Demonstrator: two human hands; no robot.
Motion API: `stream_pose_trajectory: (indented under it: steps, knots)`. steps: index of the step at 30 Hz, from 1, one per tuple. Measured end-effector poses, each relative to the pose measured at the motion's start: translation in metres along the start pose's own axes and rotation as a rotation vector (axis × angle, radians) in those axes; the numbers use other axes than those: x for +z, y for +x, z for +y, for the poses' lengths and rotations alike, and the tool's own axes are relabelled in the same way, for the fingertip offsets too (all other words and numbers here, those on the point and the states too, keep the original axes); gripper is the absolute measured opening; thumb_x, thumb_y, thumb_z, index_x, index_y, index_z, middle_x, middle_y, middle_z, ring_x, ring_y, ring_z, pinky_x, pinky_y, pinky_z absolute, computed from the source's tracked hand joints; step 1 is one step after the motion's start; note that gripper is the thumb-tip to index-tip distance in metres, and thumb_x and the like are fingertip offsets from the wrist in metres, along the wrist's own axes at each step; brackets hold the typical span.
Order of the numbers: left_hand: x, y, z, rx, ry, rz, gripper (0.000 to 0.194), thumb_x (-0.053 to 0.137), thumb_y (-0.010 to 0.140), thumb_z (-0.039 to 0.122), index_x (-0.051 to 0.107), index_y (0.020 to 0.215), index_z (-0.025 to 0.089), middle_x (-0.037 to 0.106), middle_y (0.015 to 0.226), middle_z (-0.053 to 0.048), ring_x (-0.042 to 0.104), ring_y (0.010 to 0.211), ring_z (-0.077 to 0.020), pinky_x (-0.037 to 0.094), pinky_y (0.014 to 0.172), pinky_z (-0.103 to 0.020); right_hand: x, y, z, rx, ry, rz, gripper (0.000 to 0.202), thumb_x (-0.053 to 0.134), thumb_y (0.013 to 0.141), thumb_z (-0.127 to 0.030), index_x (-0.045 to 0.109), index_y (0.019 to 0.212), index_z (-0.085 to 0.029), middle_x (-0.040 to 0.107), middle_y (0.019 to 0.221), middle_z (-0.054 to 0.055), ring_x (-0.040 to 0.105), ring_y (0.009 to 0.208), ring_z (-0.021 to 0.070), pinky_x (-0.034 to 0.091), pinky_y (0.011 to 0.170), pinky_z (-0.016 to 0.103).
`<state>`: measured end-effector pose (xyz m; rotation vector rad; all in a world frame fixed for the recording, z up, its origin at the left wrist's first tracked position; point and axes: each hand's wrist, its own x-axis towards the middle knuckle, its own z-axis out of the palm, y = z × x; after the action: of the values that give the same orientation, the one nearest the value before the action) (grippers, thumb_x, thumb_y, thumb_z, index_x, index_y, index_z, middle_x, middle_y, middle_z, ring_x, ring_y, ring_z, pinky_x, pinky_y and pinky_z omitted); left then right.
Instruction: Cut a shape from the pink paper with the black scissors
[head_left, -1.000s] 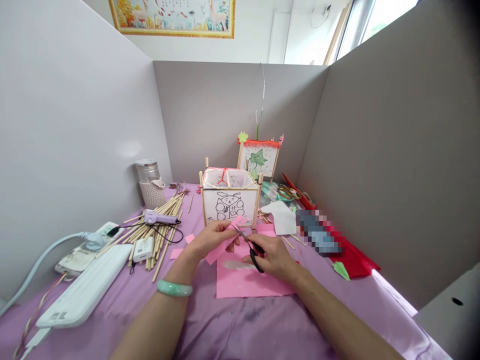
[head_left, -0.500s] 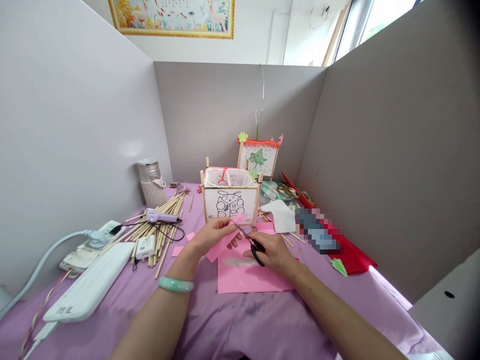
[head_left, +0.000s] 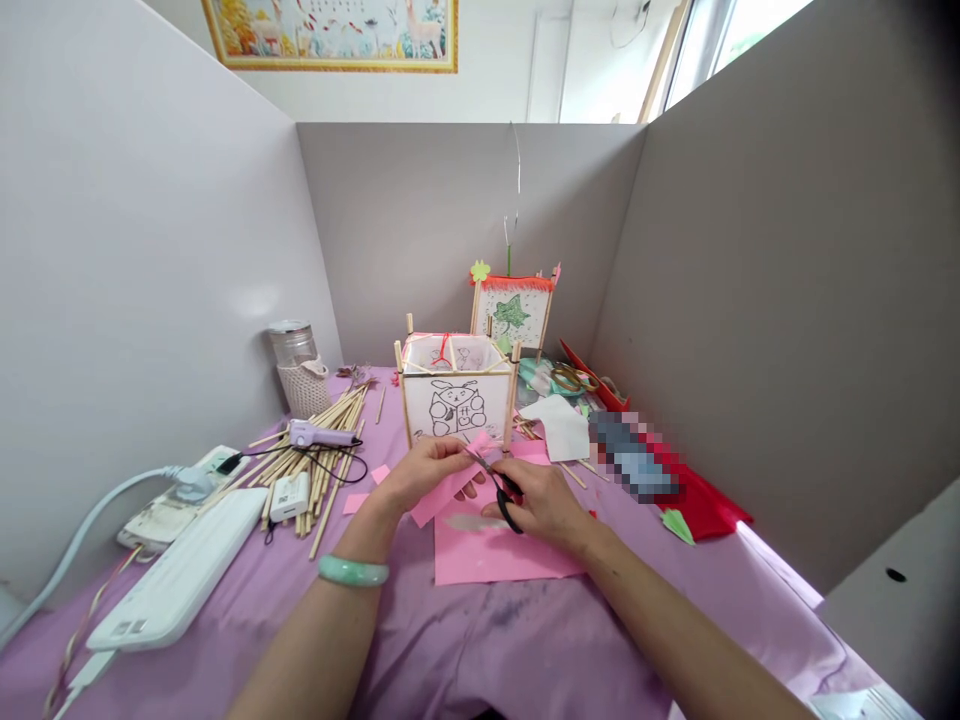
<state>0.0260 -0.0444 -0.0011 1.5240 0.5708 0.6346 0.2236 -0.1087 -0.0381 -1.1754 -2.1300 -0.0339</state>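
Head view: gripping paper (head_left: pixel 431 508) in left hand (head_left: pixel 421 475) and scissors (head_left: pixel 487 465) in right hand (head_left: pixel 544 502) over counter (head_left: pixel 420 640), just before box (head_left: pixel 460 405), apparently mid-cut, with pieces (head_left: pixel 355 504) already loose alongside and current cut left to complete.

Grey partitions (head_left: pixel 465 200) enclose the table; daylight enters through a window (head_left: pixel 761 35).

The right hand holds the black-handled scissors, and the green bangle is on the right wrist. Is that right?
Not quite: the green bangle is on the left wrist, as the head view shows. The right hand does hold the black-handled scissors.
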Motion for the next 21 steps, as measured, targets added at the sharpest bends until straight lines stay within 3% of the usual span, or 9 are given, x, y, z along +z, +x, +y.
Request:
stream_pose_trajectory:
  steps: [21]
  knots:
    - [-0.0023,0.0001,0.0002,-0.016,-0.052,0.000,0.027,0.063,0.074,0.034,0.061,0.078,0.008,0.067,0.077,-0.012,0.063,0.058,-0.0179,0.050,0.055,-0.027,-0.0013,0.0022,-0.0035,0.000,0.019,-0.021,0.036,0.059,0.080,-0.048,0.060,0.098,-0.017,0.062,0.075,0.002,0.052,0.060,0.0117,0.035,0.056,0.021]
